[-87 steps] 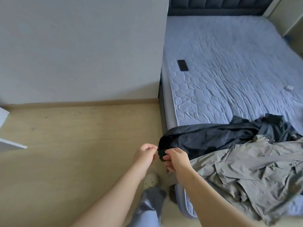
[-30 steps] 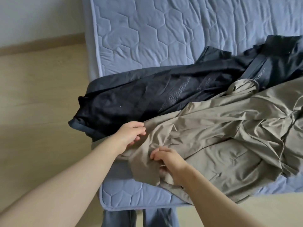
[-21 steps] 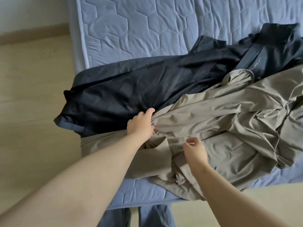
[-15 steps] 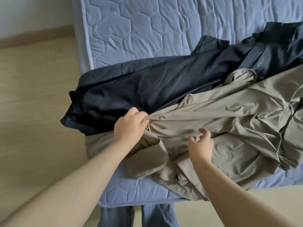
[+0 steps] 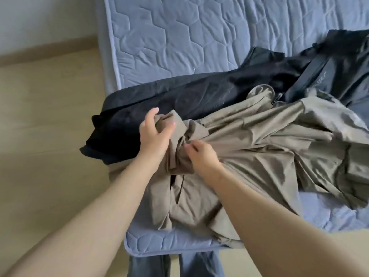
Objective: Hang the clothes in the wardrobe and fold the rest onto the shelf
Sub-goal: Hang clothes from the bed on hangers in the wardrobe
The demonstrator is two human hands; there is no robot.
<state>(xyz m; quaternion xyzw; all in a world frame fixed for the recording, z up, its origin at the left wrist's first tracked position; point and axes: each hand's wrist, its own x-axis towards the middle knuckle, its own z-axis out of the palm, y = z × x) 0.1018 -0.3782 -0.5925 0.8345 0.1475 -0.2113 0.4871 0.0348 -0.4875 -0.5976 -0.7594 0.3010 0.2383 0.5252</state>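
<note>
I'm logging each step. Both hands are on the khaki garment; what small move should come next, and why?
Probably lift the khaki garment clear of the dark jacket. The left hand grips a bunched fold, the right hand pinches the cloth beside it, and the rest lies crumpled, overlapping the jacket on the bed; raising it should separate it and let it hang straight.

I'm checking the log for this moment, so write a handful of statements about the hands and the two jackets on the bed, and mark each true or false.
1. The left hand grips a bunched fold of the khaki thin-fabric jacket. True.
2. The right hand is curled into that same jacket. True.
3. The black mesh-lined jacket lies on the blue quilted mattress. True.
4. The khaki jacket hangs on a hanger. False: it lies crumpled on the mattress.
5. The black jacket covers the khaki one. False: the khaki one overlaps the black one's near edge.
</note>
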